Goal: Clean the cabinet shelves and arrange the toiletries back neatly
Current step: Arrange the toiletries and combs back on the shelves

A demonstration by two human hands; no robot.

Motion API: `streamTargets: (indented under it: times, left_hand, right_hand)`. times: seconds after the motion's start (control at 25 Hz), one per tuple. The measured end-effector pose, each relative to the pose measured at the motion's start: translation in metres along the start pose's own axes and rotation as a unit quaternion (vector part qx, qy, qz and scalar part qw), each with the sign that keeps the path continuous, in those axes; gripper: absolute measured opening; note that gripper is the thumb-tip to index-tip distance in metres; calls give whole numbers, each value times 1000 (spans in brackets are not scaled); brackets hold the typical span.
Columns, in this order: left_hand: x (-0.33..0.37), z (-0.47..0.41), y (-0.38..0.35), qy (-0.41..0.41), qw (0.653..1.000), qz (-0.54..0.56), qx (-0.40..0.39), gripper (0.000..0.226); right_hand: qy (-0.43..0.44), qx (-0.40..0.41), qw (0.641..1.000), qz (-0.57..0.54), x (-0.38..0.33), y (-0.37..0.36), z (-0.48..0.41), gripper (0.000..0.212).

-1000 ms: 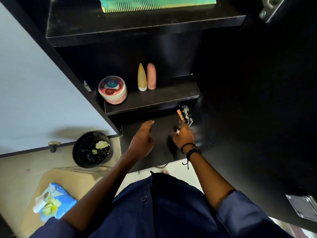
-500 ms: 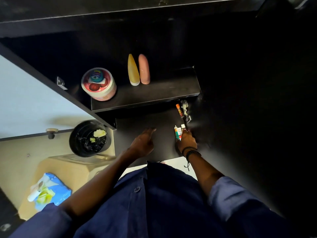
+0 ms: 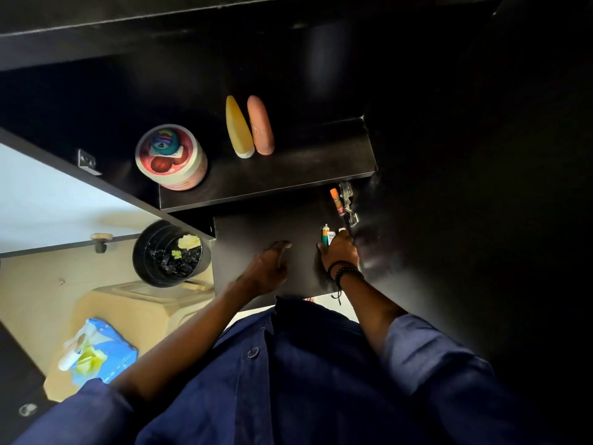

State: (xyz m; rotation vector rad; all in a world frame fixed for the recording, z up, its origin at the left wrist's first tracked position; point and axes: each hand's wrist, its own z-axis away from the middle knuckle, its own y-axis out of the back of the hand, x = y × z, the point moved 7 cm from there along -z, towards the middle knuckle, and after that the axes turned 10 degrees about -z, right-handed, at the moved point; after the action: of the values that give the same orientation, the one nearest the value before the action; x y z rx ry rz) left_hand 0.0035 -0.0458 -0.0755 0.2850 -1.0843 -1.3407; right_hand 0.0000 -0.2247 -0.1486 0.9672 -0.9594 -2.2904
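The black cabinet's lower shelf [image 3: 256, 232] is lying mostly bare, a bin [image 3: 170, 253] sitting beside it. The right hand [image 3: 340, 250] is gripping small tubes [image 3: 327, 235] at the shelf's right end, while the left hand [image 3: 268, 268] is hovering open. A jar [image 3: 171, 157] and two bottles [image 3: 250, 126] are standing above.

On the black cabinet shelf [image 3: 288, 178] stand one round pink jar [image 3: 171, 157] and two tapered bottles, one yellow [image 3: 238, 126], one pink [image 3: 260, 125].

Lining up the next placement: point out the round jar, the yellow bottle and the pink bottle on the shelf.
round jar [image 3: 170, 155], head view, on its printed lid.
yellow bottle [image 3: 238, 128], head view, mid body.
pink bottle [image 3: 260, 125], head view, mid body.
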Motion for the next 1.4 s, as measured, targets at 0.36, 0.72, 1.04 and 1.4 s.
streamTargets:
  times: [0.36,0.72,1.04,1.4]
  left_hand:
    - [-25,9,1,29,998,42,36,50]
    - [-23,38,50,16,958,214,191,57]
    - [4,95,110,-101,923,259,264,24]
    - [17,181,191,-84,847,342,397,22]
  right_hand:
    - [5,-94,976,-198,-7,-25,-5,20]
    - [202,-194,918,-281,-84,21,64,23]
    - [300,-185,881,-314,-145,74,154,21]
    - [343,-102,818,-450,-195,135,207,29]
